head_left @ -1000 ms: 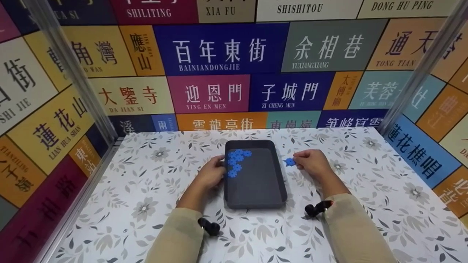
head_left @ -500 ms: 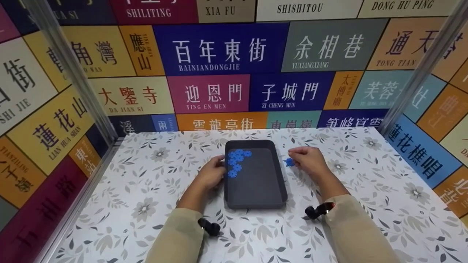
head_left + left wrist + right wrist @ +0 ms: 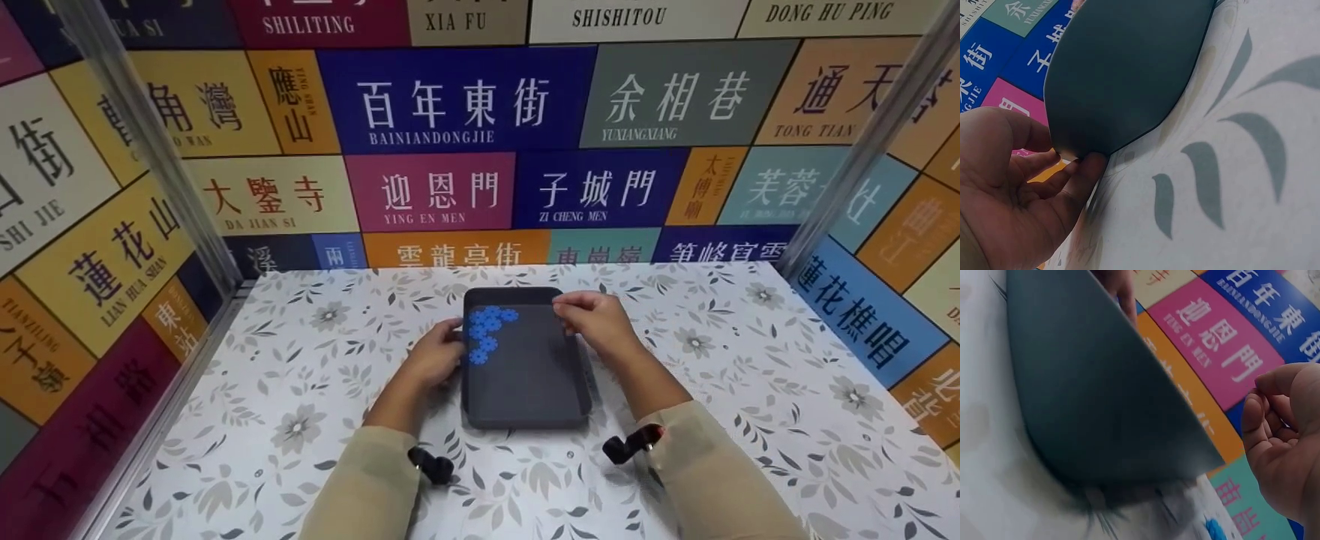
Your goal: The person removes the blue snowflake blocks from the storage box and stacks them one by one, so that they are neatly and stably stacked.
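Note:
In the head view a dark grey rectangular tray (image 3: 525,375) lies on the table. Several blue flower-shaped pieces (image 3: 487,328) sit together in its upper left part. My left hand (image 3: 435,352) grips the tray's left side; in the left wrist view, thumb and fingers (image 3: 1092,166) pinch its edge. My right hand (image 3: 600,322) is over the tray's right rim, thumb and index fingertips together. No thing shows between the fingertips of this hand (image 3: 1283,427) in the right wrist view. A blue piece (image 3: 1215,529) lies on the table beyond the tray there.
A white tablecloth with grey leaves and flowers (image 3: 300,427) covers the table. Panels with Chinese street names (image 3: 457,101) stand behind and at both sides. Metal posts (image 3: 161,142) mark the corners.
My right hand has moved left from beside the blue piece on the table to above the tray's right rim, and now covers that piece in the head view. My left hand stays put.

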`<move>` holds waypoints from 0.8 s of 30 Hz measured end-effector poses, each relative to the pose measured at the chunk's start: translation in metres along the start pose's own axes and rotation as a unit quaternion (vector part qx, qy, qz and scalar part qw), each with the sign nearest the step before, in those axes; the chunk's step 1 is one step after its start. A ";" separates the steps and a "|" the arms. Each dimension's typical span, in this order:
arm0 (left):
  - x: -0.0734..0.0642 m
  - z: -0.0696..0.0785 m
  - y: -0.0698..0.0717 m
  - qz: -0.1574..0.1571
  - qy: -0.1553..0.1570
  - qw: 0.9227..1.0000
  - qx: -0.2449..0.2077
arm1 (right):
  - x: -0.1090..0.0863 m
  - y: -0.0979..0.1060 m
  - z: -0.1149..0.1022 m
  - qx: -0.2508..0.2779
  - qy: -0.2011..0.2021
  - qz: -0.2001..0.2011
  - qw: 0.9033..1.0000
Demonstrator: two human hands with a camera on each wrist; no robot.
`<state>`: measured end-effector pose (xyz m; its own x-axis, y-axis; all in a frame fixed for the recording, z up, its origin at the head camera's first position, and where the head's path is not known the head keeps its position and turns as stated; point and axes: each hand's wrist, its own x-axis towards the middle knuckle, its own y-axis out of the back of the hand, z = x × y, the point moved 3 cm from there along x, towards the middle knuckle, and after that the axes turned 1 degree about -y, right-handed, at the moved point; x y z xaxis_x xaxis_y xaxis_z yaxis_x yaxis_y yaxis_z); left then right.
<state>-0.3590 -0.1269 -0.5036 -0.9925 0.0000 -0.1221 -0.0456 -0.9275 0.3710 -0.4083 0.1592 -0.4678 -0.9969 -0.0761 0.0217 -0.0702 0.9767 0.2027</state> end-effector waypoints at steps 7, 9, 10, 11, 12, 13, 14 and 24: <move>0.001 0.000 0.000 0.003 -0.016 1.000 -0.007 | -0.006 -0.033 -0.022 0.044 0.029 -0.019 0.998; 0.001 0.000 0.001 0.005 -0.016 1.000 -0.006 | -0.002 -0.040 -0.024 0.056 0.023 -0.020 0.998; 0.001 0.000 0.001 0.006 -0.016 1.000 -0.004 | 0.001 -0.043 -0.026 0.061 0.016 -0.020 0.998; 0.001 -0.001 0.001 0.007 -0.016 1.000 -0.004 | 0.004 -0.046 -0.026 0.063 0.009 -0.020 0.998; 0.001 -0.001 0.001 0.007 -0.016 1.000 -0.003 | 0.008 -0.049 -0.026 0.066 0.002 -0.019 0.998; 0.001 -0.001 0.001 0.008 -0.017 1.000 -0.002 | 0.012 -0.051 -0.026 0.069 -0.007 -0.018 0.997; 0.001 -0.001 0.001 0.007 -0.016 1.000 -0.003 | 0.017 -0.054 -0.026 0.071 -0.015 -0.015 0.997; 0.000 0.001 -0.002 -0.002 -0.020 1.000 -0.019 | 0.057 -0.061 -0.014 0.043 -0.046 0.027 0.998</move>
<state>-0.3589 -0.1249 -0.5033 -0.9960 0.0186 -0.0872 -0.0469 -0.9410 0.3351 -0.4605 0.0926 -0.4656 -0.9981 -0.0085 -0.0613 -0.0158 0.9927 0.1192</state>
